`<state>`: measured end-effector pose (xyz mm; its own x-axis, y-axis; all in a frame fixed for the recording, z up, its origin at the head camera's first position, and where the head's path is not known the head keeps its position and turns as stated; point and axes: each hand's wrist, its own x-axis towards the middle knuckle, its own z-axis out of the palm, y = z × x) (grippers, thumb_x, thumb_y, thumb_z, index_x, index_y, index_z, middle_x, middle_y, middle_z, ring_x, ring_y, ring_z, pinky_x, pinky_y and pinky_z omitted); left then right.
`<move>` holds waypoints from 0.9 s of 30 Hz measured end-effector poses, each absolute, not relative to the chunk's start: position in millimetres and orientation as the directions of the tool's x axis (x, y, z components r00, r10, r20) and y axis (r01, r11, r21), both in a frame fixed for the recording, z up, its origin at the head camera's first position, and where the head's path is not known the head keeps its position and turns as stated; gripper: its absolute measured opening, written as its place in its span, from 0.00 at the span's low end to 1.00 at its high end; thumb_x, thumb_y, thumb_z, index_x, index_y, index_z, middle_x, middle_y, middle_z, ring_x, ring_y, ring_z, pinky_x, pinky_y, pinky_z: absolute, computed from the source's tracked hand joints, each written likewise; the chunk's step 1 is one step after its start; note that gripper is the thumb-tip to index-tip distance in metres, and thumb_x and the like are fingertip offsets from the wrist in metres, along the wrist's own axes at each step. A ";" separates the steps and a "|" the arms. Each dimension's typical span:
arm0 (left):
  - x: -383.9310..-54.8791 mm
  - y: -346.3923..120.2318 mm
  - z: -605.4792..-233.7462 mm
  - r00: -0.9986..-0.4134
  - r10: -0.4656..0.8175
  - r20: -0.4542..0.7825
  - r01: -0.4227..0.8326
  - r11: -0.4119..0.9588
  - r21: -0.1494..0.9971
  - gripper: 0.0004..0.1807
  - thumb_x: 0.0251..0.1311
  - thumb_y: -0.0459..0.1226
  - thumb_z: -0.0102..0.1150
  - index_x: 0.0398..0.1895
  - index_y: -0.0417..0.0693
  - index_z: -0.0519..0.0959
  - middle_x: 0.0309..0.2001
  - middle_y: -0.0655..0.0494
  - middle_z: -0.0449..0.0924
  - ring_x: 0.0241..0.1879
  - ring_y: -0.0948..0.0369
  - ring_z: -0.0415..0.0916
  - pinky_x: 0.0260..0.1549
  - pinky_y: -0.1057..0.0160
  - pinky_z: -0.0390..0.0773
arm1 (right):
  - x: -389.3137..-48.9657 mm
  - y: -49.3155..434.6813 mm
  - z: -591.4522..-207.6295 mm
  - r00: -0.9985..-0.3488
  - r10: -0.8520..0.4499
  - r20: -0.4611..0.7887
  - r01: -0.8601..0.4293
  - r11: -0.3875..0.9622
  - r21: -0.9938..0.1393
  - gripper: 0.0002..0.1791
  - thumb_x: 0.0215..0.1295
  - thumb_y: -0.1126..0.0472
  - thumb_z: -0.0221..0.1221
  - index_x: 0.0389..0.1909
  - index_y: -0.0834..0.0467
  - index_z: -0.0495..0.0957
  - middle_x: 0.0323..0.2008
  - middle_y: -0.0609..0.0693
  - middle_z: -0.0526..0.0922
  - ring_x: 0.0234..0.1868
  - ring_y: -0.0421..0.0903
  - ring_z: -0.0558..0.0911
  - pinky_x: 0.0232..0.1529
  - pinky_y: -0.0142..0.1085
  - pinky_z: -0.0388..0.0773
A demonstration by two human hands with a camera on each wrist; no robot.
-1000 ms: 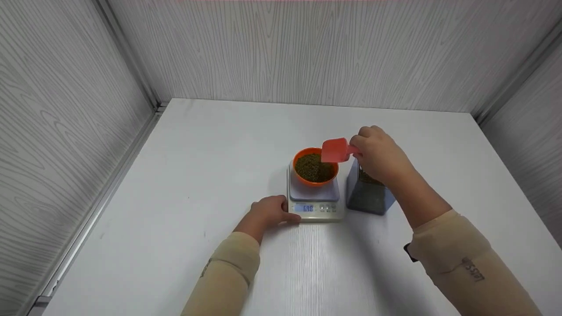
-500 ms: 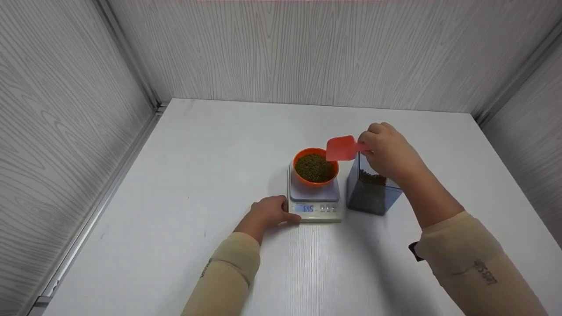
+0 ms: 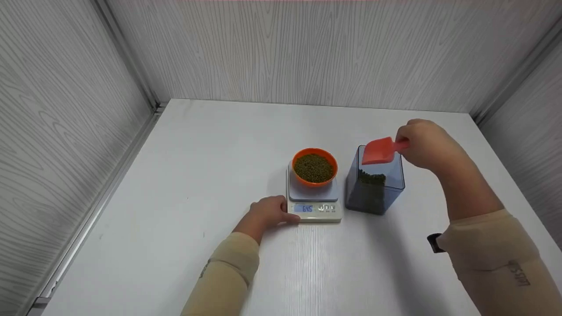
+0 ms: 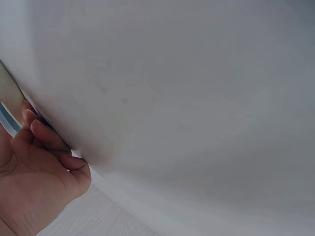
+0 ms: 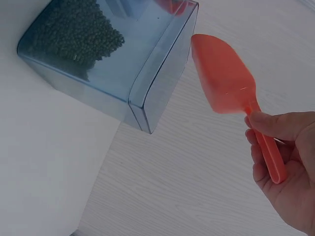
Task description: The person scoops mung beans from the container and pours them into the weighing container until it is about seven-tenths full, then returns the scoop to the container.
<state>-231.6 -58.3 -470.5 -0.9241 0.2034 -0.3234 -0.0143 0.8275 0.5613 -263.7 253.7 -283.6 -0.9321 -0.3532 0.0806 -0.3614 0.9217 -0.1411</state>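
A digital kitchen scale point(image 3: 322, 193) with a lit display stands mid-table. My left hand point(image 3: 268, 210) grips its front left corner, fingers along the side and thumb at the front. On the scale sits an orange bowl point(image 3: 315, 184), well filled with small green beans point(image 3: 313, 168). To its right is a tall clear bluish container point(image 3: 354, 193) with more green beans point(image 5: 81, 37) heaped against one side. My right hand point(image 3: 428, 144) holds a red scoop point(image 3: 378, 151) by the handle. In the head view the scoop overlaps the container's opening; no beans show in it.
A white tabletop point(image 3: 219, 149) carries all of this. Pale wood-grain panels point(image 3: 285, 52) enclose it at the back and both sides. The container stands close to the right side of the scale.
My right hand has moved right with the scoop, from over the bowl's edge to over the container. The scale's digits changed, then held. My left hand has stayed at the scale.
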 end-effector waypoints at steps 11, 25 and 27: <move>-233.9 -58.8 -472.8 -0.921 0.201 -0.334 -0.023 0.826 0.563 0.23 0.42 0.60 0.64 0.26 0.53 0.71 0.24 0.61 0.70 0.31 0.60 0.68 0.44 0.53 0.62 | -267.3 243.4 -322.8 -0.888 -0.458 -0.041 -0.454 0.858 0.239 0.13 0.38 0.75 0.62 0.31 0.68 0.79 0.27 0.61 0.76 0.32 0.57 0.74 0.37 0.49 0.73; -236.0 -58.2 -476.5 -0.923 0.192 -0.334 -0.020 0.842 0.540 0.25 0.41 0.61 0.64 0.25 0.53 0.70 0.24 0.61 0.70 0.30 0.59 0.67 0.39 0.56 0.62 | -280.4 238.6 -361.1 -0.863 -0.496 -0.095 -0.498 0.805 0.323 0.12 0.46 0.74 0.62 0.35 0.65 0.80 0.32 0.62 0.77 0.37 0.58 0.75 0.44 0.48 0.72; -236.0 -58.4 -476.4 -0.922 0.189 -0.339 -0.026 0.841 0.541 0.25 0.41 0.61 0.64 0.26 0.54 0.70 0.24 0.60 0.70 0.31 0.59 0.67 0.38 0.56 0.62 | -282.8 239.6 -362.6 -0.861 -0.498 -0.107 -0.506 0.813 0.290 0.12 0.47 0.73 0.61 0.35 0.65 0.80 0.33 0.62 0.77 0.37 0.58 0.75 0.44 0.49 0.73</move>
<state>-236.0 -58.4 -476.4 -0.9218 0.1888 -0.3385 -0.0265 0.8406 0.5409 -282.8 239.6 -362.6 -0.8608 -0.4976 -0.1066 -0.5056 0.8127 0.2895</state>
